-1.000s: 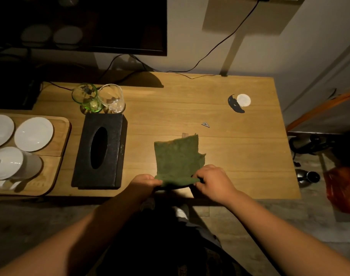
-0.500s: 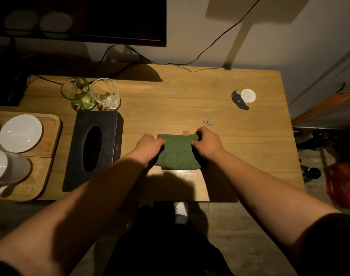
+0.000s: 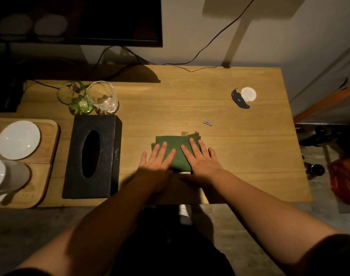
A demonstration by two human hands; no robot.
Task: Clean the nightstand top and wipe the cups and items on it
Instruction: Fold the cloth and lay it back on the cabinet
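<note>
left of the green cloth stands the black tissue box, untouched. the cloth, open and pinched by its near edge a second ago, now lies folded on the nightstand top, left hand and right hand both flat on it, fingers spread (pressing the fold). right of the cloth the wood is bare, so wiping looks about to begin.

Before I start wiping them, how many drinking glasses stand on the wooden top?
2. A green glass and a clear glass stand side by side behind the black tissue box, near the back left. None seems hidden.
</note>
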